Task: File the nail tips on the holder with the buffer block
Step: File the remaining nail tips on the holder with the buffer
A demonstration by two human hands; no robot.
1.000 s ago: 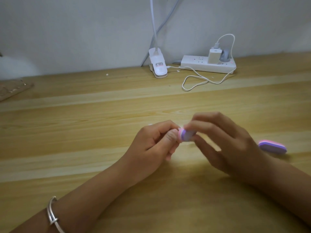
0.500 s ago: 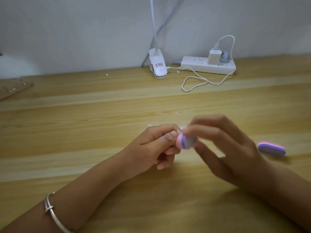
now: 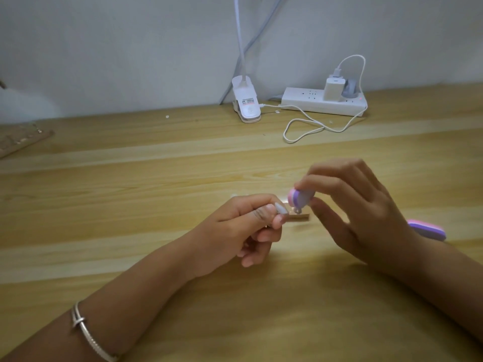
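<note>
Over the worktop (image 3: 156, 178), the left grip (image 3: 251, 226) pinches the holder (image 3: 300, 218), one pale nail tip (image 3: 281, 208) showing by its thumb. The right grip (image 3: 360, 210) grasps the buffer block (image 3: 298, 198) just above it, apart. Filing looks mid-stroke; next, the block must meet the tip's edge lightly.

light: dim, even indoor light; wall (image 3: 130, 48) flat grey.
brightest patch: a warm pool on the table (image 3: 295, 254) under the hands.
shadows: soft-edged, beneath the left hand (image 3: 235, 228) and right hand (image 3: 366, 218), spreading toward the frame's lower edge; lower corners darkest.
glare: pale sheen on the nail tip (image 3: 281, 208).
sharpness: soft overall; buffer block (image 3: 299, 198) slightly smeared at its edges.
</note>
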